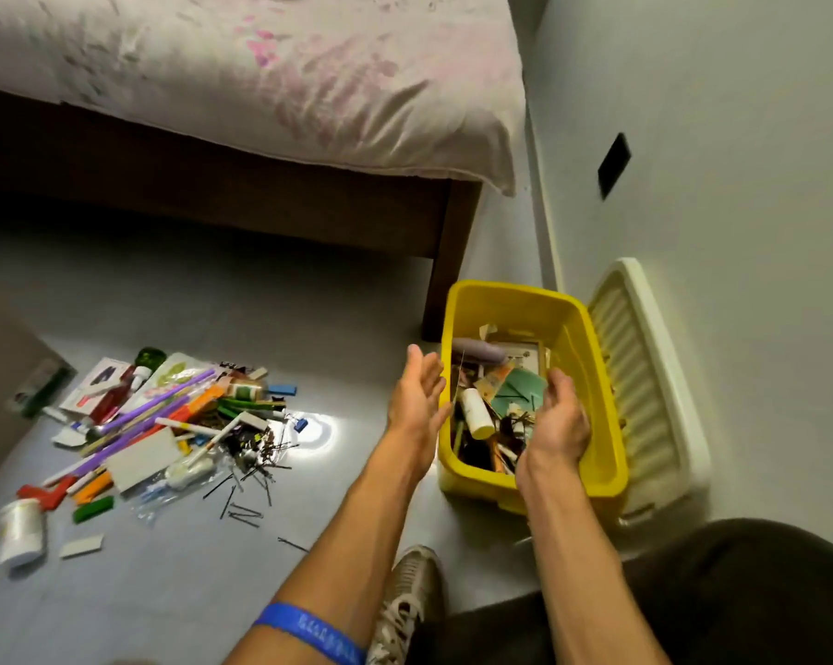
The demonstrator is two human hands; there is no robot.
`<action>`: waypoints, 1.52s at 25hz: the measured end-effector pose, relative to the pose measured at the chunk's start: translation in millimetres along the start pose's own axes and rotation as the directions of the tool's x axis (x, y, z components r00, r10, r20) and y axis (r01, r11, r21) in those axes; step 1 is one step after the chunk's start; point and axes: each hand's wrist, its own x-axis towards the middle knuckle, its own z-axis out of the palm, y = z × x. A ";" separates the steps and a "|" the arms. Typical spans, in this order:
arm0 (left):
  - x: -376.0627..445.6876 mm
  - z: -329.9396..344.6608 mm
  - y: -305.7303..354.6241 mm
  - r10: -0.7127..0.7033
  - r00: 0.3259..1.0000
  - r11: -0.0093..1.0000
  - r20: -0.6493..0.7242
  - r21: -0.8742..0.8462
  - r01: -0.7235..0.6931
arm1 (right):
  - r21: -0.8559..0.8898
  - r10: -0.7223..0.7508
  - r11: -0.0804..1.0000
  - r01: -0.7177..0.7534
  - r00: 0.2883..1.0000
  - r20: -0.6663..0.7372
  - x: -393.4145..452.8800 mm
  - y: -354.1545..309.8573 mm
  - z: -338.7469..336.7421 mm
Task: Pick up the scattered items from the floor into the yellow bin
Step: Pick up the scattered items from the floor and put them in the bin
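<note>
The yellow bin stands on the floor at the right, holding several items, among them a white bottle and a green card. My left hand is open, palm up, just left of the bin's rim. Over the inside of the bin my right hand is cupped and open, and thin hairpins lie in the bin just below its fingers. On the floor to the left sits a pile of scattered items: purple straws, pens, coloured blocks, cards, a white jar and several black hairpins.
A white bin lid leans against the wall to the right of the bin. The bed with its dark wooden frame stands behind. My shoe and knee are at the bottom. A dark cabinet is at the far left.
</note>
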 end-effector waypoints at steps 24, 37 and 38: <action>30.2 -366.5 -100.3 0.322 0.836 0.367 -0.444 0.873 0.322 | -0.268 0.407 -0.306 0.914 0.380 0.831 -107.5 338.2 19.7; 42.1 -340.2 -98.2 0.240 0.874 0.044 -0.422 0.904 0.425 | -0.773 0.635 0.578 -0.262 0.740 0.224 -83.6 324.1 57.1; 38.6 -336.1 -94.0 0.207 0.865 0.118 -0.457 0.889 0.442 | -0.755 0.685 0.559 -0.343 0.704 0.186 -83.3 319.7 57.4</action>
